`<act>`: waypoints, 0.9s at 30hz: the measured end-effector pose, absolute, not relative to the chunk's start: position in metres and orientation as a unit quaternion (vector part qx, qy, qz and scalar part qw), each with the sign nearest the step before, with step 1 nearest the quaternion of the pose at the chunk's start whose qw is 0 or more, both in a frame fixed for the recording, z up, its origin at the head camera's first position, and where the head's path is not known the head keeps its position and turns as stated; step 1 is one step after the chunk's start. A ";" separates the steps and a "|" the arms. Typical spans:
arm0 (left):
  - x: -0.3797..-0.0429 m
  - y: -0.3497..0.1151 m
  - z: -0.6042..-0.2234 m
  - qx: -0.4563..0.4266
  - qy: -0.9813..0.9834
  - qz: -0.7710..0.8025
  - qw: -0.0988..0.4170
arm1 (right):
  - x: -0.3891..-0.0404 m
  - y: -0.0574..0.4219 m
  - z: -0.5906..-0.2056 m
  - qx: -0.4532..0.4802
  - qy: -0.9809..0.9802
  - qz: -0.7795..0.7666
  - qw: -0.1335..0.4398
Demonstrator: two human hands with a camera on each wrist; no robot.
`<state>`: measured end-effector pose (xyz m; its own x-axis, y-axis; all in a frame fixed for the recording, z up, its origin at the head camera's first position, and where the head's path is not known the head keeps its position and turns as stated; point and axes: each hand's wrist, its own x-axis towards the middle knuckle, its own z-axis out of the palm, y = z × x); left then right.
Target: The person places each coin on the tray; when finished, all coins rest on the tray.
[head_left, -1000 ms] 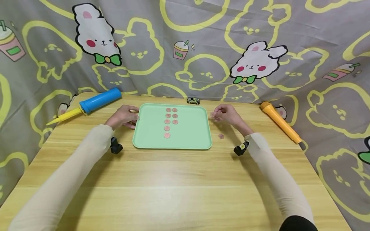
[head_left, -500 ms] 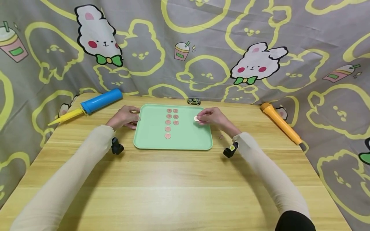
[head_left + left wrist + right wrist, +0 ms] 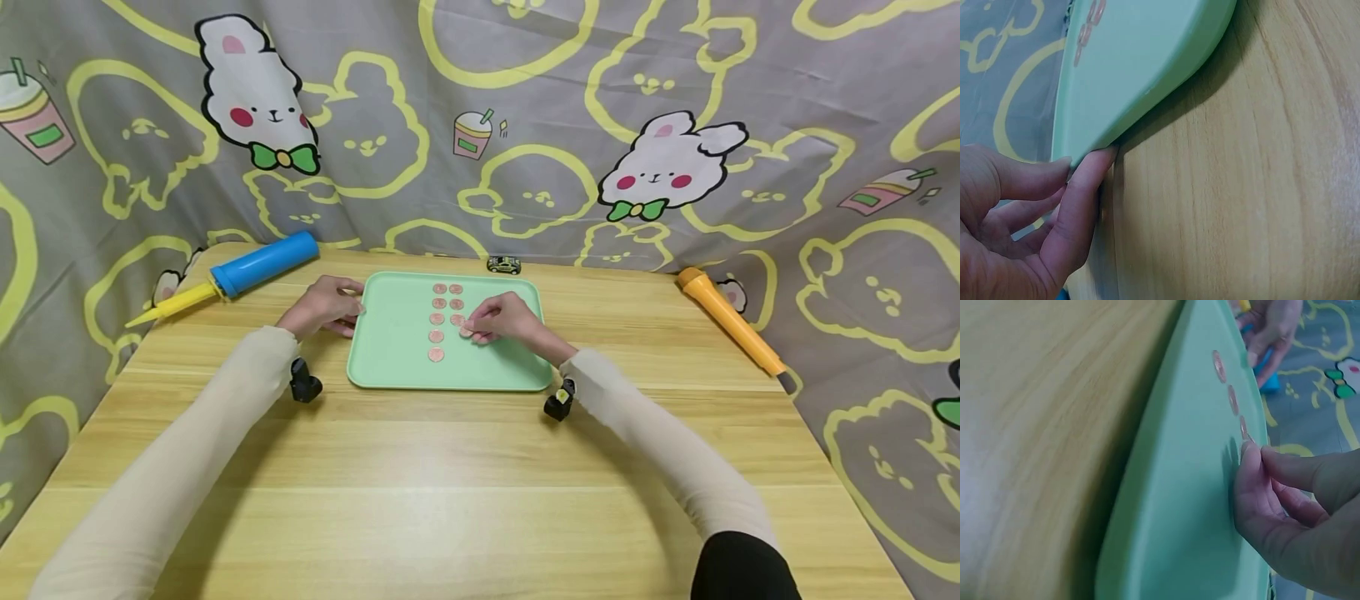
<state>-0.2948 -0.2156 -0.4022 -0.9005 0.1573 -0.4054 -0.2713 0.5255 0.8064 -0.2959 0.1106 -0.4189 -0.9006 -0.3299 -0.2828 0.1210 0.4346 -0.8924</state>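
A pale green tray (image 3: 390,367) lies on the wooden table, holding copper-coloured coins (image 3: 436,336) in two columns, a longer left one and a shorter right one. At the tray's left rim, my left hand (image 3: 327,306) pinches the edge; in the left wrist view the thumb (image 3: 1038,180) meets the rim, with a finger at the underside. Over the tray, my right hand (image 3: 506,319) pinches a coin (image 3: 466,331) between thumb and fingertips, close beside the lowest coin of the right column. In the right wrist view the fingers mostly hide this coin.
A blue and yellow hand pump (image 3: 262,265) lies at the back left of the table (image 3: 480,483). Behind the tray stands a small toy car (image 3: 503,265). An orange microphone-shaped object (image 3: 731,321) lies along the right edge. Patterned grey cloth (image 3: 540,108) hangs behind.
My right hand has carried the coin leftward from beyond the tray's right rim to the right column. A coin on the table at right is now hidden behind the arm. The left hand stays put.
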 end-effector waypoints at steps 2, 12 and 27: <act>-0.294 -0.215 -0.403 -0.033 0.845 0.486 0.221 | -0.294 0.105 -0.419 -0.078 0.833 -0.509 0.202; -0.291 -0.214 -0.403 -0.022 0.843 0.491 0.221 | -0.288 0.090 -0.423 -0.123 0.892 -0.407 0.156; -0.290 -0.212 -0.409 -0.030 0.849 0.500 0.169 | -0.292 0.107 -0.409 -0.129 0.893 -0.408 0.141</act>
